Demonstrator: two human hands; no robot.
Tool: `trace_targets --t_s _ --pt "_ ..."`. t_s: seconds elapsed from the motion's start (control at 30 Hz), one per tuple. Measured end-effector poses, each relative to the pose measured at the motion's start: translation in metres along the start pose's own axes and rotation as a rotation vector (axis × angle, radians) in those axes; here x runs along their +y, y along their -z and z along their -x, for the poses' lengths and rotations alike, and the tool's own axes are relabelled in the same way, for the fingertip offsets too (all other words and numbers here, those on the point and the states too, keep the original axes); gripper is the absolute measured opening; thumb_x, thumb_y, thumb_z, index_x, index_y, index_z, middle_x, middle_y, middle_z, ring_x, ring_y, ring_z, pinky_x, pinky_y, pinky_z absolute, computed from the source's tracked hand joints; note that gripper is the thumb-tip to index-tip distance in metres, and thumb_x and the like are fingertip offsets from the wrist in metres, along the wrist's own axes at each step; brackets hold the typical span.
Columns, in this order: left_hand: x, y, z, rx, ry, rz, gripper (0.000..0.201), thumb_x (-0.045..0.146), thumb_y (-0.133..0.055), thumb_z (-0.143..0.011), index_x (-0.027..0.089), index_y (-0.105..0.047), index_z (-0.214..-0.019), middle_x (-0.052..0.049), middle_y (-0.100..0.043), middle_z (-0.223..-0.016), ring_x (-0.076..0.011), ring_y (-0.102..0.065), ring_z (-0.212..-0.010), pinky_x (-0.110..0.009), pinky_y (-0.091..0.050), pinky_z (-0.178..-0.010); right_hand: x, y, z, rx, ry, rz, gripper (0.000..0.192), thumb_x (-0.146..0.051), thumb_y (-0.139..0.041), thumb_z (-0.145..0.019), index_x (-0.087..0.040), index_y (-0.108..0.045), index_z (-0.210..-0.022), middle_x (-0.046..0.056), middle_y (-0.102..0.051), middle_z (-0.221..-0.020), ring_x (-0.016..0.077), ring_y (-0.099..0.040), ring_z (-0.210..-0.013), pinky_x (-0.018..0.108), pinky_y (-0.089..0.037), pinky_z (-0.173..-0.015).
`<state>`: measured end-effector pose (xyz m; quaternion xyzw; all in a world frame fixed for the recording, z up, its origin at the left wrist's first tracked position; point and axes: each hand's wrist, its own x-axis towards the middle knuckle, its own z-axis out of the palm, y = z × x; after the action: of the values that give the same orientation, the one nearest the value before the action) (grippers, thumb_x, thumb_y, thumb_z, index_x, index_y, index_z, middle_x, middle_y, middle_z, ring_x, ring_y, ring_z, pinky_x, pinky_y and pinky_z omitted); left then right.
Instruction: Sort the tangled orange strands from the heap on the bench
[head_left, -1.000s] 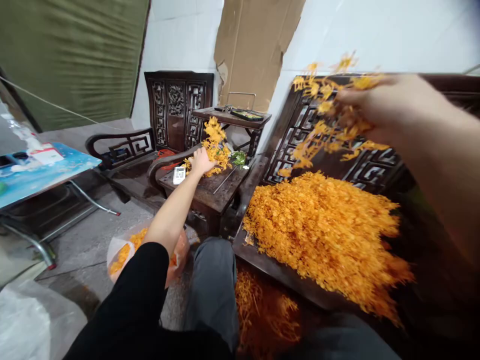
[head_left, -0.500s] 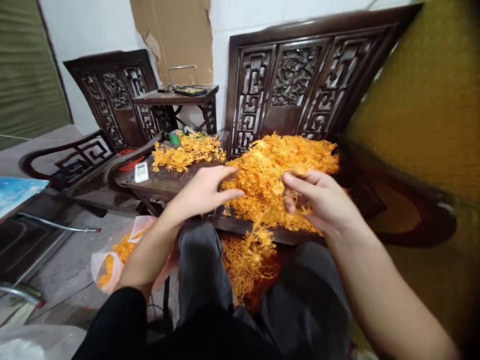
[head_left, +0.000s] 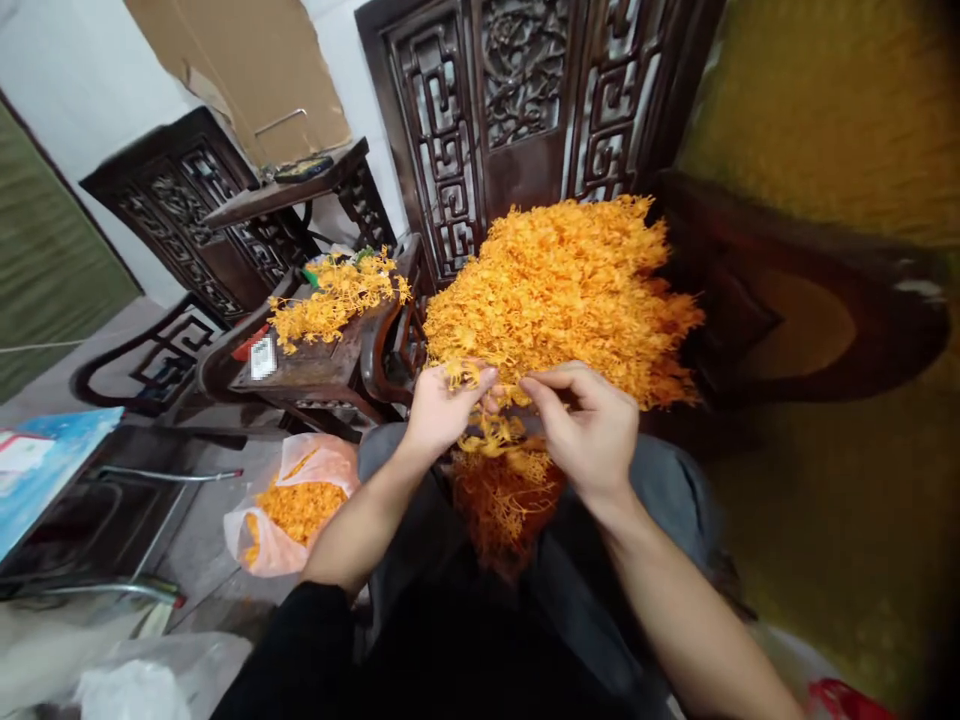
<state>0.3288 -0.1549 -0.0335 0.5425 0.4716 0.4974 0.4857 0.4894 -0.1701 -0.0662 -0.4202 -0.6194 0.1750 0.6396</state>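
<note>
My left hand (head_left: 442,405) is closed, thumb against fingers, on an orange branched sprig (head_left: 491,432) that looks like artificial foliage. At the same height, my right hand (head_left: 589,425) pinches the sprig's other side between thumb and forefinger. Just beyond both hands rises a big heap of orange sprigs (head_left: 562,290) on a dark wooden chair. Between my knees, below the hands, hangs or lies another bunch of orange sprigs (head_left: 506,490); what supports it is partly hidden.
On the left, a wooden side table (head_left: 300,375) bears a smaller pile of sprigs (head_left: 337,295) and a white card (head_left: 262,357). A pinkish plastic bag (head_left: 322,455) with orange pieces stands on the floor. Carved chair backs (head_left: 525,160) line the wall.
Both hands have come together in front of me. My left hand has gone from open to closed on the sprig, and my right has moved down and left. The view has turned.
</note>
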Motion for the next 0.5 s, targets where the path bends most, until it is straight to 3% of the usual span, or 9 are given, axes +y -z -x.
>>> trace_targets --t_s 0.1,0.3,0.37,0.47,0.5 --pt "-0.003 -0.009 -0.003 -0.003 0.066 0.088 0.044 0.049 -0.088 -0.071 0.011 -0.067 -0.079 -0.003 -0.068 -0.061 -0.0071 -0.051 -0.044 -0.021 -0.039 -0.046 0.006 0.003 0.000 0.135 0.087 0.017 0.006 -0.013 -0.072 -0.091 -0.019 -0.072 -0.087 0.002 -0.071 -0.080 0.0152 -0.067 -0.073 0.031 -0.053 -0.069" --pt "-0.008 -0.017 -0.012 -0.040 0.192 0.208 0.041 0.041 -0.090 -0.067 0.010 -0.067 -0.081 -0.005 -0.068 -0.061 -0.0037 -0.041 -0.043 -0.021 -0.025 -0.044 0.023 0.004 0.007 0.206 0.118 0.050 0.012 -0.009 -0.072 -0.088 -0.020 -0.075 -0.092 0.003 -0.074 -0.082 0.0178 -0.069 -0.073 0.034 -0.056 -0.070" --pt "-0.011 -0.006 -0.015 0.051 0.165 0.216 0.040 0.037 -0.091 -0.065 0.009 -0.068 -0.083 -0.004 -0.065 -0.059 -0.0037 -0.039 -0.043 -0.020 -0.022 -0.044 0.031 0.019 0.005 0.328 0.062 0.020 0.010 -0.012 -0.073 -0.089 -0.021 -0.077 -0.091 0.003 -0.072 -0.078 0.0189 -0.070 -0.069 0.035 -0.056 -0.066" --pt "-0.014 0.014 -0.013 0.234 0.087 0.243 0.037 0.031 -0.090 -0.064 0.009 -0.069 -0.085 0.001 -0.059 -0.057 -0.0022 -0.035 -0.044 -0.019 -0.020 -0.045 0.040 0.050 0.001 0.636 -0.099 -0.095 0.007 -0.021 -0.074 -0.091 -0.024 -0.079 -0.096 0.004 -0.069 -0.079 0.0191 -0.069 -0.062 0.035 -0.055 -0.058" --pt "-0.015 0.019 -0.011 0.232 0.102 0.241 0.036 0.031 -0.089 -0.065 0.009 -0.070 -0.086 0.001 -0.057 -0.057 -0.0019 -0.034 -0.044 -0.019 -0.020 -0.046 0.041 0.058 0.002 0.635 -0.170 -0.121 0.010 -0.023 -0.075 -0.091 -0.025 -0.079 -0.100 0.004 -0.070 -0.083 0.0192 -0.069 -0.064 0.035 -0.056 -0.059"
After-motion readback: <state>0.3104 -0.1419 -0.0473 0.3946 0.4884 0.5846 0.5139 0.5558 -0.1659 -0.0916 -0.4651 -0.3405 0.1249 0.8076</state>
